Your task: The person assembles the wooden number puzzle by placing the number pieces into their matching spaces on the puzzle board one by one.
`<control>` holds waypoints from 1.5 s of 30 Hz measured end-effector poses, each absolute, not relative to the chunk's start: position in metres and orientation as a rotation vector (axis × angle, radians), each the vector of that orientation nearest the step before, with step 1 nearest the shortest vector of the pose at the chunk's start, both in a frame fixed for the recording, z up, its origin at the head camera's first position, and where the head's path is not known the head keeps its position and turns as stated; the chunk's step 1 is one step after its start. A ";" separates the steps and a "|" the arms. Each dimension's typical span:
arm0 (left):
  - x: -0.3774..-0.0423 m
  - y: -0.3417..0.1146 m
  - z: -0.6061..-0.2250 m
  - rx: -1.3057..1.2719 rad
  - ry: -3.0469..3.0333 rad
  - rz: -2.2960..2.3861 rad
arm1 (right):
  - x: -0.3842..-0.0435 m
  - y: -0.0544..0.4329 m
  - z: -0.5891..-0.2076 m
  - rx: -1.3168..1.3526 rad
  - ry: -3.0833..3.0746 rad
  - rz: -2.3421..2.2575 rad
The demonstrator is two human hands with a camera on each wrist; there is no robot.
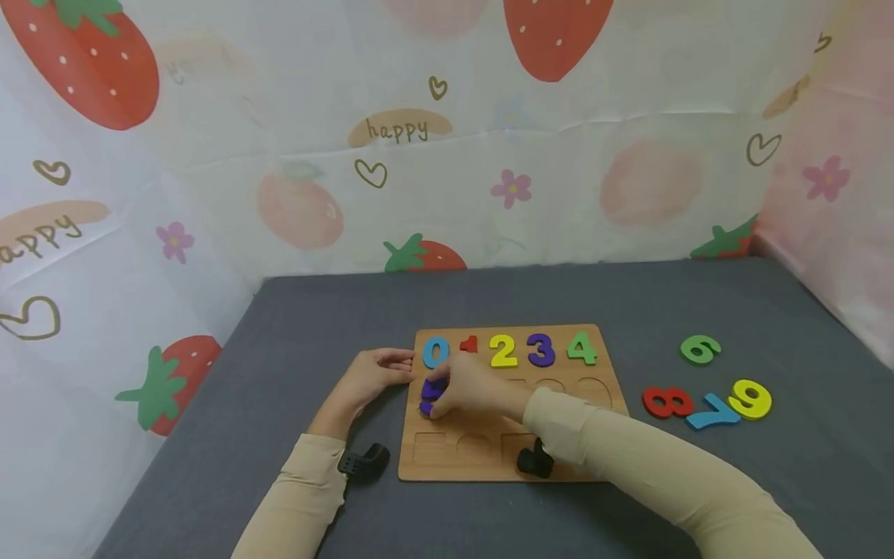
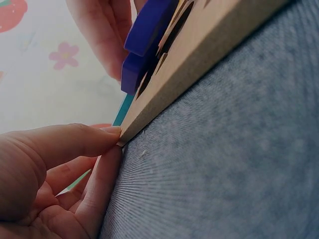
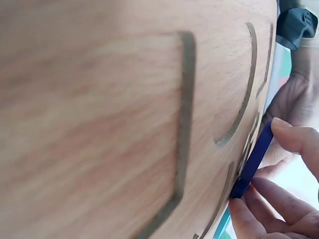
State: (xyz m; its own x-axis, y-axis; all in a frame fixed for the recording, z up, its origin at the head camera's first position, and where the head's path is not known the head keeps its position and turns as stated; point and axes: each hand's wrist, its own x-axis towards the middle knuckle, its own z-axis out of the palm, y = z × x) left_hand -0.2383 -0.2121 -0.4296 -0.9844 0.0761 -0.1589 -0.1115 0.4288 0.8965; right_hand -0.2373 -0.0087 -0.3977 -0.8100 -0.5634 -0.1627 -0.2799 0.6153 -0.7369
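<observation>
My right hand [image 1: 476, 386] pinches a purple number piece [image 1: 433, 388], which looks like a 5, between thumb and fingers. It is tilted over the left end of the middle row of the wooden number board [image 1: 454, 466]; the fingers cover part of it. In the right wrist view, the purple piece [image 3: 253, 162] is edge-on, one side close against the board. My left hand [image 1: 370, 379] is at the board's left edge. In the left wrist view, thumb and fingers [image 2: 84, 142] grip the board's corner. Blue 0 [image 1: 436, 352], red 1 [image 1: 469, 344], yellow 2 [image 1: 503, 351], purple 3 [image 1: 541, 350] and green 4 [image 1: 582, 348] fill the top row.
Right of the board, a green 6 [image 1: 700, 350], red 8 [image 1: 668, 402], blue 7 [image 1: 713, 412] and yellow 9 [image 1: 750, 399] lie on the grey tablecloth [image 1: 335, 310]. Recesses show in the board's lower rows. A printed curtain [image 1: 447, 210] hangs behind the table.
</observation>
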 end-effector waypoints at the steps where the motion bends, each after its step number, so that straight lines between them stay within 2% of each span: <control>1: -0.238 -0.212 -0.429 -0.030 2.502 1.591 | -0.237 -0.009 -0.398 -0.676 2.468 -1.025; 34: -0.238 -0.212 -0.430 -0.037 2.500 1.597 | -0.235 -0.014 -0.400 -0.693 2.480 -1.004; 45: -0.240 -0.214 -0.434 -0.067 2.489 1.607 | -0.231 0.007 -0.393 -0.631 2.492 -1.119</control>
